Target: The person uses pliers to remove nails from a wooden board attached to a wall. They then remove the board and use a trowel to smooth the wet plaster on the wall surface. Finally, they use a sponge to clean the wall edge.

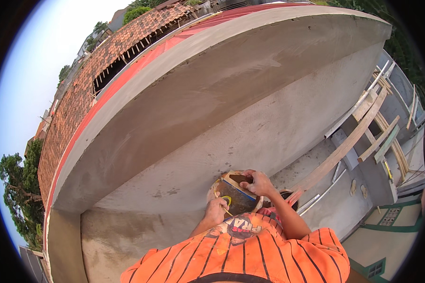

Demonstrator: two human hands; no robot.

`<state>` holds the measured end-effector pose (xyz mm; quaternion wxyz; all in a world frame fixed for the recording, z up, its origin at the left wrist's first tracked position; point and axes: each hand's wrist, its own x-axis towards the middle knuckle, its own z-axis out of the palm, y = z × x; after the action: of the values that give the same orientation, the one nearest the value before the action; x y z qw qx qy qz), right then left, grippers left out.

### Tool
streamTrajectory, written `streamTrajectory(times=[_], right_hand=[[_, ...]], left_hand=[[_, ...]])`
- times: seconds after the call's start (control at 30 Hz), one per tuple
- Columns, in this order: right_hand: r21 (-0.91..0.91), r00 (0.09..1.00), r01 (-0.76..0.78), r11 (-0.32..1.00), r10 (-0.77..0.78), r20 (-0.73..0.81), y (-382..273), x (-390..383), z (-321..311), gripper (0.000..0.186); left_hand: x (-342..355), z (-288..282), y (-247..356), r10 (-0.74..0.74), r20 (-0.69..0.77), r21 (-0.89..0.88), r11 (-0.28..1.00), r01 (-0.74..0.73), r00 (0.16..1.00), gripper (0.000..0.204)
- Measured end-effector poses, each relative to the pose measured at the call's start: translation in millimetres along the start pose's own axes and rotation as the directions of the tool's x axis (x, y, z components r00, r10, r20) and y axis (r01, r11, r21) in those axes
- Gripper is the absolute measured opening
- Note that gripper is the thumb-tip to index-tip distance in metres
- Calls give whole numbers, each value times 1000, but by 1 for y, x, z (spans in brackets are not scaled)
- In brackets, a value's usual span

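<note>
Low in front of my body, a round bucket (216,190) with a mortar-stained rim sits close to the wall. A flat rectangular board (233,179) with pale edges and a blue strip along one side lies across its mouth. My right hand (258,184) is closed on the far right end of this board. My left hand (216,210) is at the bucket's left side, fingers curled round a thin yellow strip (216,194). Just right of those fingers shows a yellow loop (227,200); whether it joins the strip, I cannot tell.
A grey plastered wall (264,118) rises before me under a darker overhanging ledge (198,99). At right, a long wooden plank (340,151) slants down beside several boards and pale pipes. A second dark bucket (288,195) stands near my right forearm. Sandals (353,187) lie farther right.
</note>
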<state>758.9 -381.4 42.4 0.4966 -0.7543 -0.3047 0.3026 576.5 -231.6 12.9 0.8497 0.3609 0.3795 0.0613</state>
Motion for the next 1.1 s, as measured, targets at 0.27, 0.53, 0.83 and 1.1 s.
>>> streamTrajectory(times=[0.27, 0.53, 0.83, 1.1], right_hand=[[-290, 101, 729, 620, -517, -850, -198, 14, -111, 34], [-382, 40, 646, 661, -529, -848, -280, 56, -87, 36], [-341, 291, 874, 346, -935, -203, -260, 17, 106, 44], [962, 949, 20, 272, -307, 67, -100, -27, 97, 36]], left_hand=[[-31, 6, 14, 22, -122, -1, 1000, -22, 992, 72], [-36, -23, 17, -27, -58, -75, 997, 23, 998, 77], [-41, -76, 13, 192, 69, 316, 926, -204, 979, 13], [-48, -99, 39, -71, 175, 248, 968, 25, 982, 9]])
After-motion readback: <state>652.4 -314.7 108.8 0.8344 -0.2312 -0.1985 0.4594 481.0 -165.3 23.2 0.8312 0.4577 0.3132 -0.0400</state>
